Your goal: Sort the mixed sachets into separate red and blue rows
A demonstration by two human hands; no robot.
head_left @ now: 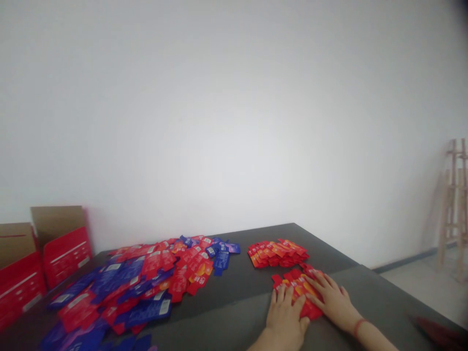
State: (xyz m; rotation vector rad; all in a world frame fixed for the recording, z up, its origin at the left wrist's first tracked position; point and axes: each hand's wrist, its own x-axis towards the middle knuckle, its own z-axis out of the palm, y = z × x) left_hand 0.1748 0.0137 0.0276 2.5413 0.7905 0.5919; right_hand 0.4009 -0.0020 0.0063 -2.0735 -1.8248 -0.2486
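My left hand (285, 314) lies on the near left edge of a small spread of red and orange flat cartons (299, 288), fingers stretched out. Across the right side of the same cartons rests my right hand (333, 298), its fingers spread and a red band on the wrist. Parts of the cartons are hidden under both hands. Just beyond is a second overlapping row of red and orange flat cartons (276, 253). Both groups lie on a dark table (234, 312).
A large jumbled heap of red and blue flat cartons (146, 278) covers the table's left side. Red open boxes (68, 256) stand at the far left. A white wall (234, 122) rises behind the table. Wooden stands (453, 209) are at the far right.
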